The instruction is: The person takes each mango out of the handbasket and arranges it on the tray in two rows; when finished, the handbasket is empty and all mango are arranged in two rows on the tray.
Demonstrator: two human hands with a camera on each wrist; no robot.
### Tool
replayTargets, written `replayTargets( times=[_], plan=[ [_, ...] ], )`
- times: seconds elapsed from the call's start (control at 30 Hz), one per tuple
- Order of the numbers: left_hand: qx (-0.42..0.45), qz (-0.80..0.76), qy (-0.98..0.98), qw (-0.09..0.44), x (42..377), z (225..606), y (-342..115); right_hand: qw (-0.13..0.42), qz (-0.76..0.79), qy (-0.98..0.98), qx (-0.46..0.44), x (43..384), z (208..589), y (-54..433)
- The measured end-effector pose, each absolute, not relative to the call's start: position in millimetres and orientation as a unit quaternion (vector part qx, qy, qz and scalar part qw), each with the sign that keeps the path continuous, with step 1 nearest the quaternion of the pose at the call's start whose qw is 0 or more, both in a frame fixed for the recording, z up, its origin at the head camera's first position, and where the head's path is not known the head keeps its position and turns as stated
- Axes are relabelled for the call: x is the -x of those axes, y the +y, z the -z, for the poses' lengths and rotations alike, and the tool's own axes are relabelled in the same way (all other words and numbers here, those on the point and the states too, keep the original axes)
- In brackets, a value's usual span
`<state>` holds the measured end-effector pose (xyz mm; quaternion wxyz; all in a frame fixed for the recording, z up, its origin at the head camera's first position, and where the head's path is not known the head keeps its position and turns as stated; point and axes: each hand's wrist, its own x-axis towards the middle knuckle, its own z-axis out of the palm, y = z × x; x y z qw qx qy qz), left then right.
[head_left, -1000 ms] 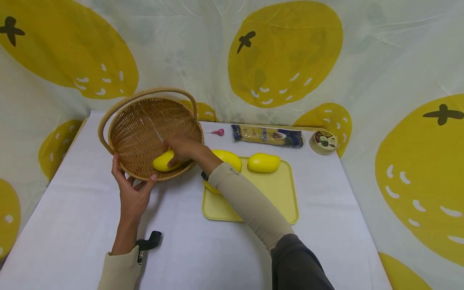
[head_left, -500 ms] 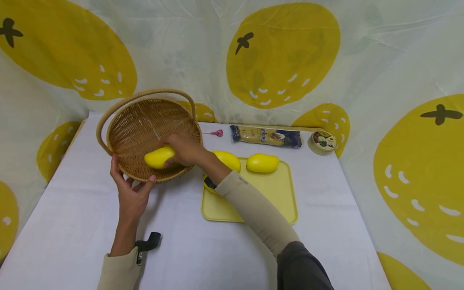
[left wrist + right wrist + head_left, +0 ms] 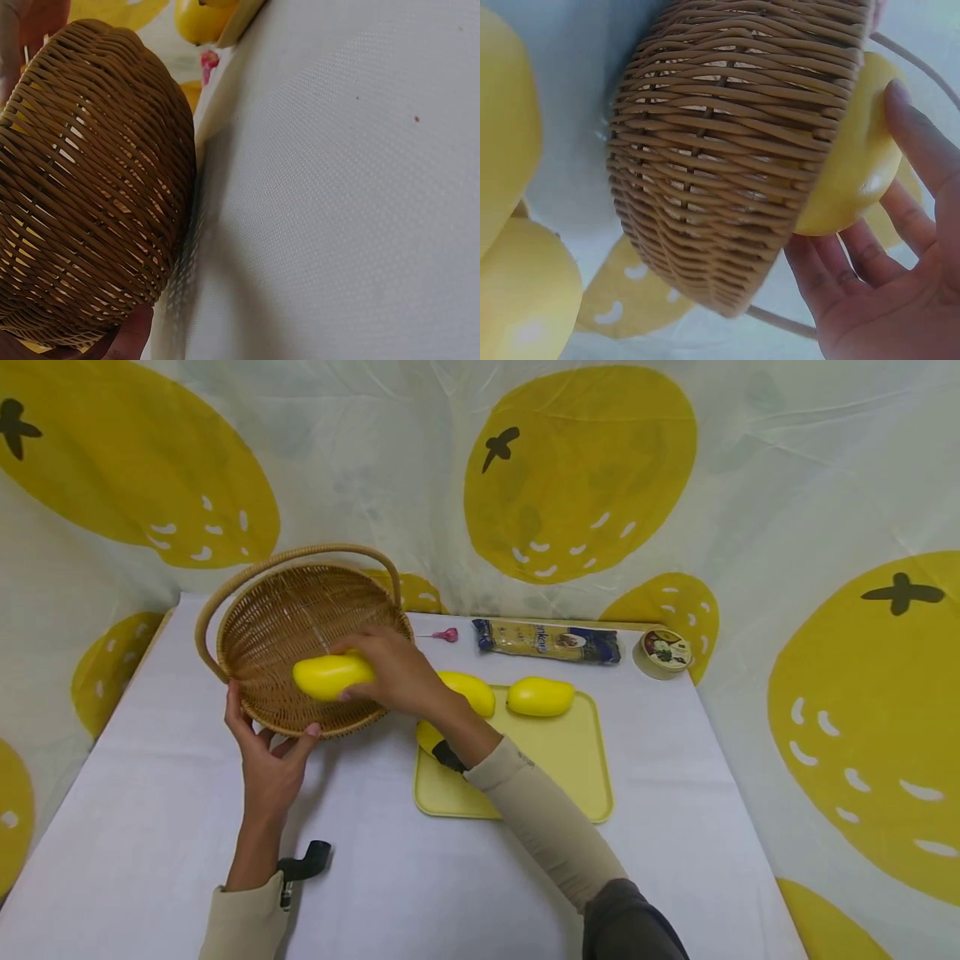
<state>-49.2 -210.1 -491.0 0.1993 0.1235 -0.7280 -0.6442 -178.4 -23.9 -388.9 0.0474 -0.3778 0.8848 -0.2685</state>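
Observation:
A brown wicker basket [image 3: 262,635] with a tall hoop handle stands at the left of the table, tipped so its mouth faces the person. My left hand [image 3: 272,768] grips its near rim, thumb and fingers spread along the edge. A yellow mango [image 3: 330,677] is held in my right hand [image 3: 397,672] at the basket's mouth. In the right wrist view the mango [image 3: 859,150] is partly behind the rim, with thumb and fingers around it. Two more mangoes, one at the back right [image 3: 540,697] and one beside it [image 3: 468,692], lie on a pale yellow tray [image 3: 570,777].
Another yellow fruit [image 3: 429,737] on the tray is partly hidden by the right wrist. Along the back edge lie a pink-headed item [image 3: 446,634], a long pasta-like packet [image 3: 547,642] and a round tin [image 3: 662,653]. Patterned cloth hangs behind.
My right hand has drawn the mango up and slightly left from low inside the basket toward its mouth. The left hand keeps its grip on the rim.

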Motion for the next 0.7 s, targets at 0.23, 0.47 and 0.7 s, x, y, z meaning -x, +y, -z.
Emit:
replayTargets(
  times=[0.23, 0.47, 0.7],
  plan=[
    [-0.124, 0.647, -0.725, 0.202, 49.5, 490.7, -209.7, 0.03, 0.314, 0.883, 0.347, 167.5, 379.2, -1.2],
    [-0.134, 0.637, -0.733, 0.197, 49.2, 490.4, -209.8, 0.006, 0.343, 0.88, 0.329, 158.3, 376.1, 24.1],
    [-0.138, 0.631, -0.739, 0.193, 48.7, 489.5, -210.1, -0.015, 0.376, 0.87, 0.32, 150.3, 377.8, 51.8]
  ],
)
